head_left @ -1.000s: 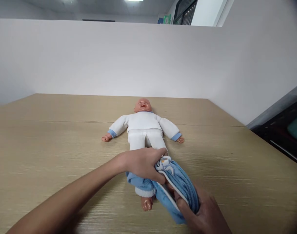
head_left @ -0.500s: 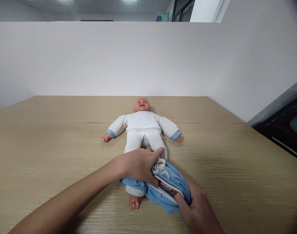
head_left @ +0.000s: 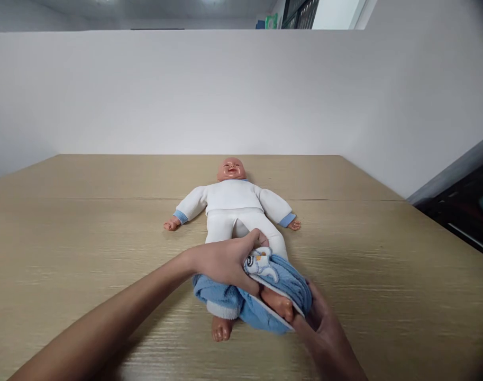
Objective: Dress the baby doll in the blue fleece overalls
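Looking down the pale wood-grain table (head_left: 86, 222), we see one plastic baby doll in a white knitted suit with blue cuffs (head_left: 233, 203) lying on its back. Its long axis runs straight away from us, head at the far end and feet at our end, so the legs point at our hands.

One pair of soft blue fleece trousers with white trim (head_left: 289, 283) is bunched around the doll's lower legs, between the doll's knees and us. A small embroidered patch (head_left: 259, 263) shows on the top fold.

Our left hand (head_left: 221, 262) is closed on the upper bunch of the blue fleece, thumb toward the doll's thighs. It is the hand nearer the doll's body. Our right hand (head_left: 324, 333) sits lower and to the right, with its fingers curled under the white-edged opening and pinching it.

Two bare feet show. One bare foot (head_left: 279, 306) lies inside that opening, just beside our right hand. The other bare foot (head_left: 221, 329) sticks out of a white cuff, below our left hand. A plain white partition wall (head_left: 185, 90) stands behind the table.
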`<action>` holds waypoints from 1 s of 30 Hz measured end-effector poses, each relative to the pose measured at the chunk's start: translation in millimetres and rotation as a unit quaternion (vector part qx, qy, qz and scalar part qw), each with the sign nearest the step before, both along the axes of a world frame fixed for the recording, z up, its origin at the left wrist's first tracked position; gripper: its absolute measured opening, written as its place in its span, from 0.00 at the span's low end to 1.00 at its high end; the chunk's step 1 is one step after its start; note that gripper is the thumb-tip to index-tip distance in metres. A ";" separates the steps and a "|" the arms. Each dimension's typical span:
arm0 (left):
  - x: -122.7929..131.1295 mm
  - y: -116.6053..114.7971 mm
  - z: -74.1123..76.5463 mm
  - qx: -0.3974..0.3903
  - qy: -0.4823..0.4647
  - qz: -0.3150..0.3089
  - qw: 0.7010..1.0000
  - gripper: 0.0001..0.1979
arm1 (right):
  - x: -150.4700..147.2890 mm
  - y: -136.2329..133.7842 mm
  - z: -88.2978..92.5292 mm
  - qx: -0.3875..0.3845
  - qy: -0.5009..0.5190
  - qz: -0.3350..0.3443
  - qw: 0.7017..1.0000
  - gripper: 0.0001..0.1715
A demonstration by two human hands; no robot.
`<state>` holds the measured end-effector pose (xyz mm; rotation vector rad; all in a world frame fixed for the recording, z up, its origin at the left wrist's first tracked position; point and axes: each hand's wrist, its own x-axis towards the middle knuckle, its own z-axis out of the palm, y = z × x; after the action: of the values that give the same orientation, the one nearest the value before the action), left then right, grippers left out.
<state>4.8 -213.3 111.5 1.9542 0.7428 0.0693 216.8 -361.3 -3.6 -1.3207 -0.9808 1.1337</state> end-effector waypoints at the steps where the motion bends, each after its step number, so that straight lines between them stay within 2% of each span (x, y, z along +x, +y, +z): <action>1: 0.0 -1.6 0.8 -0.011 -0.010 0.009 1.000 0.34 | 3.1 3.8 3.4 0.002 0.025 0.007 1.000 0.28; 5: -4.3 -5.7 0.4 -0.022 -0.096 0.029 0.995 0.32 | 18.4 25.2 21.2 0.061 0.031 0.057 0.996 0.33; 7: -8.7 -6.5 -0.8 -0.012 -0.140 0.020 0.990 0.23 | 28.1 37.7 28.3 0.082 -0.010 0.095 0.992 0.26; 10: -15.7 -8.6 -1.7 0.046 -0.148 0.020 0.988 0.08 | 44.9 55.0 35.9 0.084 -0.099 0.167 0.977 0.17; 11: -18.1 -10.1 -2.0 0.078 -0.140 0.026 0.987 0.07 | 50.5 60.0 38.5 0.087 -0.131 0.177 0.972 0.18; 14: -27.7 -16.9 -5.1 0.191 -0.102 0.055 0.975 0.20 | 63.5 72.6 49.1 0.103 -0.224 0.195 0.949 0.29; 15: -32.3 -19.4 -7.0 0.226 -0.089 0.065 0.968 0.23 | 65.8 76.7 53.2 0.113 -0.248 0.220 0.937 0.28; 18: -50.2 -24.4 -14.4 0.277 -0.073 0.089 0.954 0.27 | 66.0 91.8 62.8 0.164 -0.244 0.308 0.905 0.12; 19: -56.6 -24.6 -17.0 0.268 -0.075 0.091 0.956 0.26 | 64.4 97.9 64.2 0.183 -0.223 0.315 0.904 0.10; 22: -72.4 -20.8 -24.1 0.202 -0.108 0.075 0.971 0.21 | 57.9 117.0 65.9 0.191 -0.185 0.319 0.910 0.11; 24: -77.5 -16.1 -29.6 0.158 -0.137 0.075 0.975 0.14 | 53.7 127.4 68.6 0.167 -0.212 0.367 0.890 0.13; 26: -78.0 -11.2 -37.4 0.111 -0.163 0.103 0.975 0.11 | 50.5 134.0 73.0 0.160 -0.252 0.422 0.856 0.17; 28: -75.0 -7.1 -48.3 0.056 -0.190 0.145 0.969 0.13 | 48.2 137.4 74.8 0.164 -0.263 0.459 0.833 0.18; 30: -70.2 -3.8 -60.8 0.002 -0.227 0.189 0.955 0.17 | 46.2 139.9 69.2 0.147 -0.221 0.448 0.854 0.17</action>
<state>-65.4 -217.1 50.7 1.6840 0.7889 0.7276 263.1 -221.4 65.5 -0.8648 -2.1679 1.2771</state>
